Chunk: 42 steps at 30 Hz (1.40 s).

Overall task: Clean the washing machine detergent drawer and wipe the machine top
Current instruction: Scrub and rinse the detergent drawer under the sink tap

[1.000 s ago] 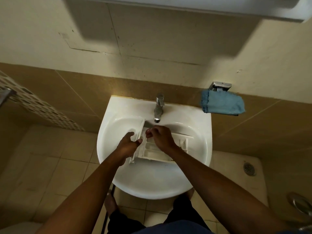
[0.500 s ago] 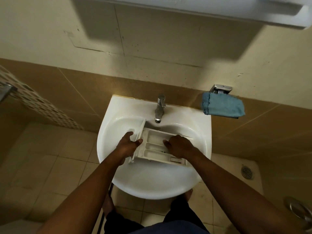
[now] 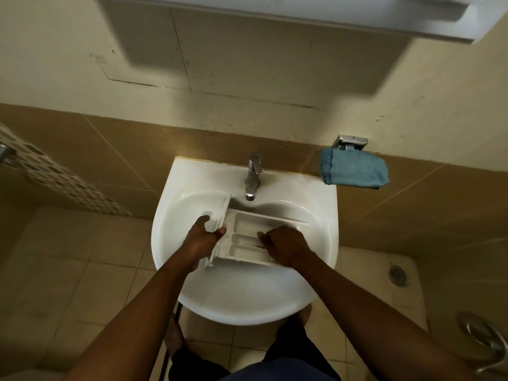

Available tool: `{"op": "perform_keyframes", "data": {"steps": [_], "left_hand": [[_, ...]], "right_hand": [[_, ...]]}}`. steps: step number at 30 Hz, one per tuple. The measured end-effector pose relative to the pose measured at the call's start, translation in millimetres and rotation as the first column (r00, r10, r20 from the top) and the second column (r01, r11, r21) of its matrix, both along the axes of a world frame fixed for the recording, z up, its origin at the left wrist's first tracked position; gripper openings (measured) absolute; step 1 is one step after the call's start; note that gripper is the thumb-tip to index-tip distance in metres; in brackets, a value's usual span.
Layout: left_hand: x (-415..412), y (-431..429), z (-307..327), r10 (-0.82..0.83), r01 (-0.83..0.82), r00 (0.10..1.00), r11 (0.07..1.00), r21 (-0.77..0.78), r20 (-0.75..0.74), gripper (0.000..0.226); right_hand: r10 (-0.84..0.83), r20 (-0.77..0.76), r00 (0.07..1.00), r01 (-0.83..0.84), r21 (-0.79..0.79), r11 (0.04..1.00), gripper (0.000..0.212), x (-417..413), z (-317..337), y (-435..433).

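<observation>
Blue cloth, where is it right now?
In the head view, the blue cloth hangs from a metal wall holder on the right, just beyond the sink's right rear corner and to the right of the tap.

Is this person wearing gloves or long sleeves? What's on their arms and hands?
No gloves: the left hand and right hand are bare, with no ring, watch or bracelet visible. The left forearm and right forearm are uncovered as far as the frame shows. Dark blue clothing shows at the bottom edge.
</observation>
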<state>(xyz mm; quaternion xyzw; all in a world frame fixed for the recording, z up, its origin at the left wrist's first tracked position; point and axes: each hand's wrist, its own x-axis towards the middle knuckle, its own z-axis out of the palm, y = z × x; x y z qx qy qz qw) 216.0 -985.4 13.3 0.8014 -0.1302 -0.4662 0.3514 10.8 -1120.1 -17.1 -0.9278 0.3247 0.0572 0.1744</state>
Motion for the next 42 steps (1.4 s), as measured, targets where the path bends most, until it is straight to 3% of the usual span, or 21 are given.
{"op": "perform_keyframes", "data": {"steps": [2,8,11,14,16,18,19,20,21,23,24,26,28,31,37,42], "left_hand": [[-1,0,1,0.003,-0.003,1.0,1.0,-0.001,0.005,0.072],[-2,-1,0,0.01,-0.01,1.0,1.0,-0.002,0.013,0.076],[0,0,0,0.013,-0.013,1.0,1.0,-0.005,0.008,0.074],[0,2,2,0.012,-0.012,1.0,1.0,-0.007,0.001,0.074],[0,3,3,0.015,-0.015,1.0,1.0,-0.007,0.001,0.075],[-1,2,4,0.016,-0.016,1.0,1.0,-0.004,0.001,0.075],[-1,2,4,0.016,-0.016,1.0,1.0,-0.003,0.001,0.075],[-2,2,4,0.015,-0.015,1.0,1.0,0.0,0.002,0.075],[-2,2,4,0.014,-0.014,1.0,1.0,0.003,0.001,0.075],[-1,2,3,0.01,-0.01,1.0,1.0,0.008,-0.004,0.075],[0,2,2,0.009,-0.009,1.0,1.0,0.009,-0.006,0.075],[0,2,1,0.01,-0.01,1.0,1.0,0.009,-0.002,0.075],[0,2,2,0.016,-0.016,1.0,1.0,0.013,0.0,0.075],[1,1,1,0.022,-0.022,1.0,1.0,0.015,-0.01,0.075],[2,0,-2,0.024,-0.023,1.0,1.0,0.013,-0.012,0.074],[3,1,-2,0.022,-0.022,1.0,1.0,0.01,-0.011,0.075]], "right_hand": [[0.003,-0.033,0.999,-0.003,-0.021,1.0,0.055,26,14,4],[-0.054,0.188,0.981,0.012,0.218,0.976,0.042,64,5,30],[0.018,0.23,0.973,-0.028,0.039,0.999,0.045,23,-16,21],[-0.037,0.079,0.996,0.038,-0.013,0.999,0.062,-10,-19,4],[-0.067,-0.019,0.998,0.068,0.024,0.997,0.061,-7,-13,-7],[-0.194,0.017,0.981,0.193,0.061,0.979,0.053,10,-2,-13],[-0.329,0.092,0.94,0.311,0.163,0.936,0.047,22,6,-15],[-0.51,0.165,0.844,0.43,0.361,0.828,0.042,34,13,-16],[-0.703,0.18,0.688,0.479,0.614,0.627,0.041,47,19,-17],[-0.932,0.002,0.362,0.348,0.927,0.137,0.044,70,28,-23],[-0.956,-0.092,0.279,0.233,0.972,-0.026,0.044,78,30,-26],[-0.955,-0.203,0.217,0.034,0.979,-0.2,0.035,92,33,-31],[-0.944,-0.263,0.199,-0.122,0.949,-0.291,0.032,101,35,-34],[-0.93,-0.316,0.187,-0.21,0.912,-0.352,0.04,107,34,-38],[-0.917,-0.334,0.217,-0.255,0.888,-0.384,0.025,103,34,-43],[-0.9,-0.329,0.286,-0.28,0.87,-0.407,0.045,102,40,-41]]}}
